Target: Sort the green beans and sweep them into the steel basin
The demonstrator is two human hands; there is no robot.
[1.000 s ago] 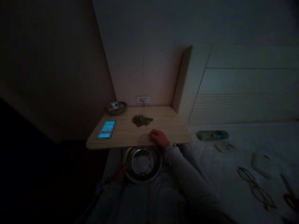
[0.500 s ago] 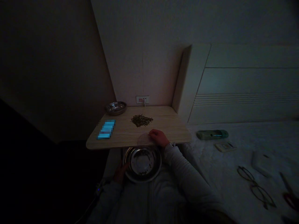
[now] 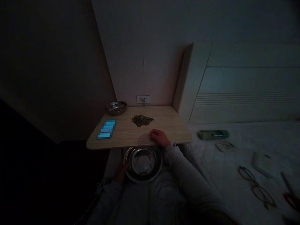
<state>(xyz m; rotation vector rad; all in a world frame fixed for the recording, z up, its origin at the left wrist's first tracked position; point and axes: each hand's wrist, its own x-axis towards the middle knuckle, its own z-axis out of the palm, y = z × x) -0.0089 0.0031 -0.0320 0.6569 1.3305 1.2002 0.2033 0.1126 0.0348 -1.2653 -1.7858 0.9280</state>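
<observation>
My right hand [image 3: 159, 137] pinched clear disc [image 3: 143, 140] by edge, frame centre; left hand [image 3: 120, 172] touched steel bowl [image 3: 141, 160] just below, grip unclear. Light pinch, level bowl seemed best. Dark grain pile [image 3: 141, 120] sat above disc, phone [image 3: 107, 128] centre-left.

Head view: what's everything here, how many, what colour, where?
table: one, pale wood, centre
small bowl: one, silver, table's back left
blurred screen: one, blue, table's left
basin: one, silver, below table's front edge
bits: many, dark, piled mid-table, some in basin
clear piece: one, colourless, table's front
socket: one, white, above table
headboard: one, pale, right rear
bed: one, white, right
case: one, green, on bed
small pad: one, pale, on bed
box: one, white, on bed
glasses: one pair, dark, on bed
scissors: one, red-handled, on bed
left hand: one, grey-sleeved, basin's left rim
right hand: one, grey-sleeved, at clear piece
</observation>
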